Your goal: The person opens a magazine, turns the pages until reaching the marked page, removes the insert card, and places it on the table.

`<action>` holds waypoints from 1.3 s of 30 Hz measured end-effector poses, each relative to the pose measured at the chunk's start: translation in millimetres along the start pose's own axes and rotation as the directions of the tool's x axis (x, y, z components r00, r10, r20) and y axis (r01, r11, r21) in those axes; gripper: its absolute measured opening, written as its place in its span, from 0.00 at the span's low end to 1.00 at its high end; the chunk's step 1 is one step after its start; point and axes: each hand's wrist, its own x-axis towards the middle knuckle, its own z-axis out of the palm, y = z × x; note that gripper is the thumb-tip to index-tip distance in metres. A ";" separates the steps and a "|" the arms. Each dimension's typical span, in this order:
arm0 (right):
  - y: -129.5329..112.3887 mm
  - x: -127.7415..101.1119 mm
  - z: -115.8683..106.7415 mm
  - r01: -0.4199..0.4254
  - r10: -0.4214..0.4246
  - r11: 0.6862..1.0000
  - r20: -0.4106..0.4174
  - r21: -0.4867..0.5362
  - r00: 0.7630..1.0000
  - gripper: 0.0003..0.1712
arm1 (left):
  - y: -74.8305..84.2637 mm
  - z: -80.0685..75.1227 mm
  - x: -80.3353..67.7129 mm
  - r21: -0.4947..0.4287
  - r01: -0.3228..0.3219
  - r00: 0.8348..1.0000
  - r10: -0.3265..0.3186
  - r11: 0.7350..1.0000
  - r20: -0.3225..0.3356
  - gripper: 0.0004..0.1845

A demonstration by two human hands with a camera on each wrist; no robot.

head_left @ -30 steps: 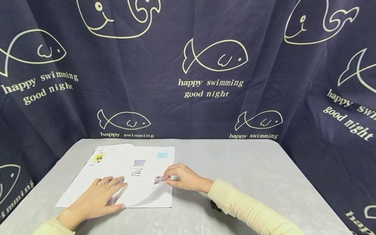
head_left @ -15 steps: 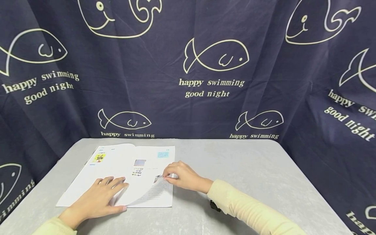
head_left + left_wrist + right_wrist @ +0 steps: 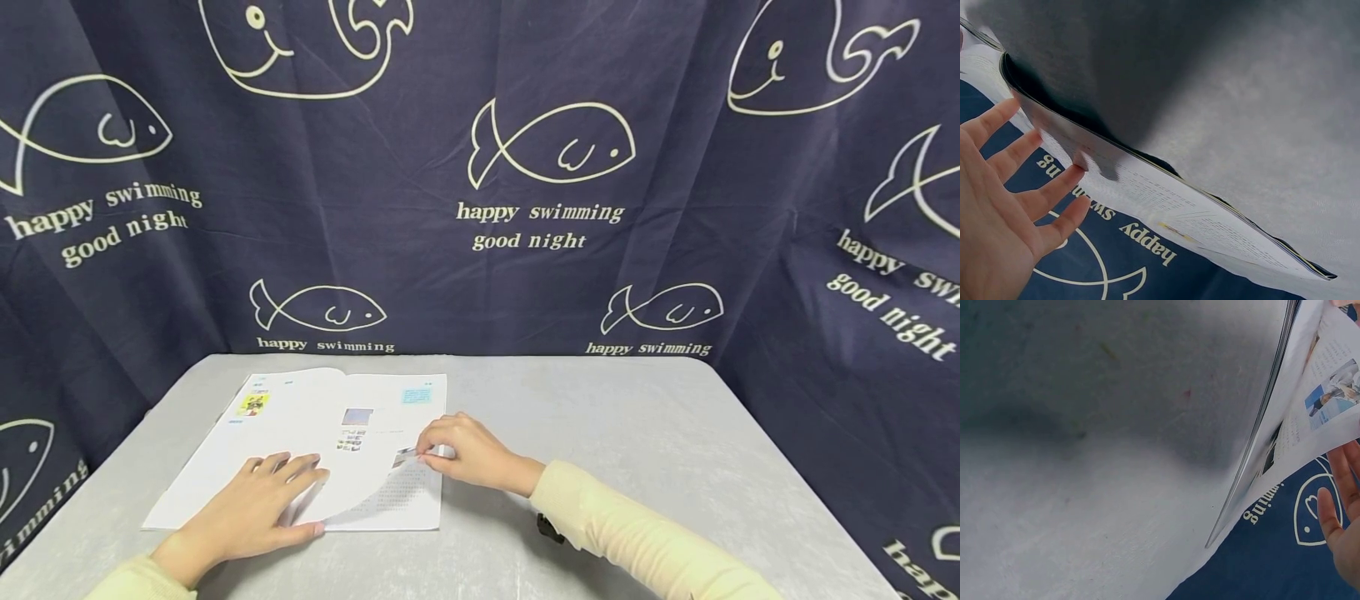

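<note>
An open book (image 3: 198, 479) with printed white pages lies on the left part of the table. My left hand (image 3: 243, 510) rests on its left page near the fold, fingers spread; the left wrist view shows that hand (image 3: 1007, 212) with its fingertips against the book (image 3: 1166, 187). At the right edge, my right hand (image 3: 468, 450) pinches a raised page (image 3: 341, 487) between thumb and fingers, and the page curves up from the sheet below. In the right wrist view, the raised page (image 3: 1325, 434) partly hides the right hand (image 3: 1347, 519).
The grey table (image 3: 600, 467) extends to the right of the book. A dark blue curtain (image 3: 420, 267) with white fish drawings and lettering hangs behind and along both sides. A small black object (image 3: 550, 528) shows under the right sleeve.
The page has curled slightly farther up and left at its lower right, covering more of the picture near my right fingers. Both hands have stayed nearly in place.
</note>
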 end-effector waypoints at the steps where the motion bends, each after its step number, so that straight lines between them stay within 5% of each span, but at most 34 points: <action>1: 0.1 -0.4 0.0 0.001 -0.001 1.000 0.000 0.001 1.000 0.03 | 0.0 0.3 -0.2 0.001 0.002 1.000 -0.002 1.000 0.002 0.32; 22: 1.8 -6.1 -4.5 -0.089 0.089 0.995 0.000 0.036 0.996 0.15 | 0.1 1.5 -2.5 0.011 0.000 1.000 0.000 1.000 -0.013 0.21; 32: 4.6 -9.0 -5.5 -0.099 0.099 0.995 -0.012 0.021 0.995 0.17 | -1.5 -0.7 -0.5 0.021 0.020 1.000 -0.020 1.000 -0.008 0.26; 39: 3.8 -10.6 -5.4 -0.107 0.106 0.994 0.063 0.018 0.992 0.16 | -2.8 -4.4 0.6 0.025 0.034 0.999 -0.034 0.999 -0.013 0.28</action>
